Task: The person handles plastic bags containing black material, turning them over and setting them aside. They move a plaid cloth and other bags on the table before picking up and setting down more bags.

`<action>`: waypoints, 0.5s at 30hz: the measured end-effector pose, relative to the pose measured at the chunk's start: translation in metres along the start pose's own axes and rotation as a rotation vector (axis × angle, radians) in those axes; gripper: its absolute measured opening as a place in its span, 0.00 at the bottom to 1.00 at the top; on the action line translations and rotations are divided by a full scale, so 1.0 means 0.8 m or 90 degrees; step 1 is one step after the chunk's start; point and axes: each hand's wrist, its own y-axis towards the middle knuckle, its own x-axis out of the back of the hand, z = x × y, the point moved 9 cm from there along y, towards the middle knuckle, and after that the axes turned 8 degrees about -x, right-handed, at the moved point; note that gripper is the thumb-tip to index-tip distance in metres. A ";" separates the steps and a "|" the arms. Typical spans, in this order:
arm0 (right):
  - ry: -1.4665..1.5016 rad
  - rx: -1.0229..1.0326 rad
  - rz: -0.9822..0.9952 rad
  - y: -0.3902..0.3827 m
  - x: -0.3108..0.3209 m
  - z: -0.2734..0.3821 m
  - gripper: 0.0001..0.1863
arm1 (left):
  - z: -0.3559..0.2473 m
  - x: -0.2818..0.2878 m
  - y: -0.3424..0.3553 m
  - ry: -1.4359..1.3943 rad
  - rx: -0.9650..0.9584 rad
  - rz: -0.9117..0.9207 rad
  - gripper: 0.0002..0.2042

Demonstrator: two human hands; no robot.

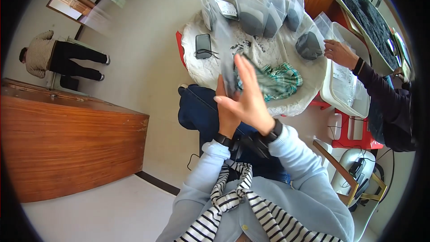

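Right hand: raised, fingers spread almost flat, palm pressed against a clear, limp plastic bag; nothing is clenched. Left hand: largely hidden behind the right; its grip cannot be told, though the bag appears sandwiched between both palms. The bag is held upright above the round, white-covered table. Flattening is judged best done with even palm pressure, stroked toward the bag's mouth. Nearby: filled clear bags of dark granules, black phone, green checked cloth.

Filled bags crowd the table's far side; phone lies left.
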 end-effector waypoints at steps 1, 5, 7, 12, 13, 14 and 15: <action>-0.010 -0.006 -0.032 0.001 -0.003 -0.004 0.29 | -0.009 -0.002 -0.003 0.063 -0.042 0.013 0.29; 0.235 -0.162 0.075 0.022 -0.005 -0.056 0.24 | -0.031 0.011 -0.010 0.074 -0.096 0.013 0.36; 0.385 -0.258 0.109 0.028 0.007 -0.078 0.24 | -0.026 0.027 -0.008 -0.149 -0.035 -0.029 0.42; 0.680 -0.336 0.150 0.033 0.026 -0.086 0.27 | 0.009 0.016 0.003 -0.527 0.227 0.034 0.46; 0.679 -0.347 0.159 0.031 0.024 -0.085 0.28 | 0.008 0.013 0.003 -0.517 0.234 0.058 0.45; 0.674 -0.377 0.159 0.026 0.020 -0.087 0.29 | 0.009 0.009 0.001 -0.507 0.242 0.082 0.44; 0.680 -0.361 0.170 0.024 0.019 -0.081 0.29 | 0.009 0.006 0.000 -0.492 0.252 0.108 0.44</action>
